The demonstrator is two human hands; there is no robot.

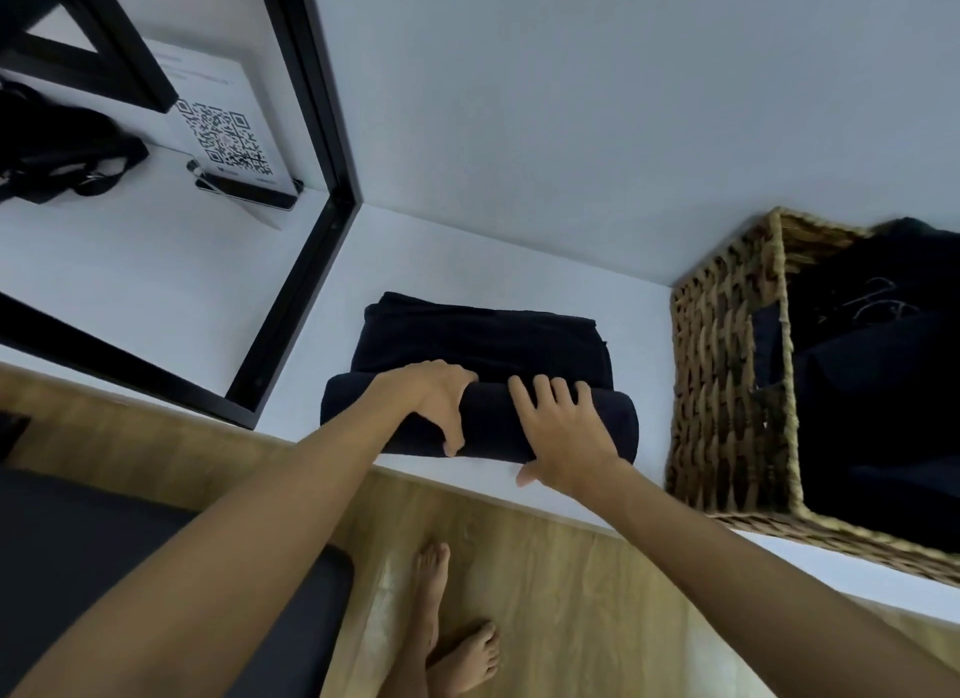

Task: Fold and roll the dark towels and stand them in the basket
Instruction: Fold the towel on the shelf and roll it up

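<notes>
White wall (pixel 571 100); white shelf (pixel 322 302); black frame (pixel 311 74); wood-grain floor (pixel 571 593); QR-code sign (pixel 228 136) stood beside black bag (pixel 57 141).

Head camera – steep downward, close over shelf (pixel 519 240).

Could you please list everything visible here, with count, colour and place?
towel: one, dark, on the shelf, half rolled from the near edge
basket: one, woven brown, right end of shelf, dark cloth inside
shelf: one, white, along the wall
QR sign: one, white, far left
bag: one, black, beside the sign
floor: wood, below
left hand: grip curled round the roll
right hand: fingers flat on the roll
feet: two, bare, on the floor
</notes>
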